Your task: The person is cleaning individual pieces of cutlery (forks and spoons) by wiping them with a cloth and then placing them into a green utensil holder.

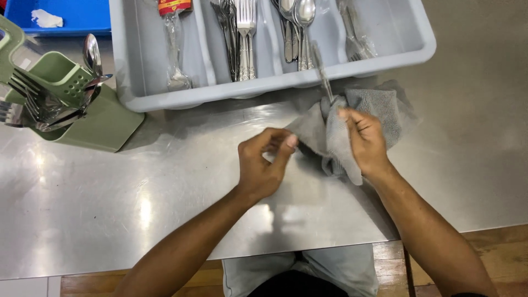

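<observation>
Right hand (366, 140) fingers pinch the grey cloth (341, 129) around a utensil (323, 74); left hand (264, 162) fingers pinch the cloth's corner. A loose wrap could let the utensil slip onto the counter (165, 187).

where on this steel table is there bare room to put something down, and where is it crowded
Bare steel table runs from the green cutlery caddy down to the near edge, left of the left hand. Another free patch lies right of the grey cloth, below the grey cutlery tray. Crowded: between tray and both hands, where the right hand grips cloth.
</observation>
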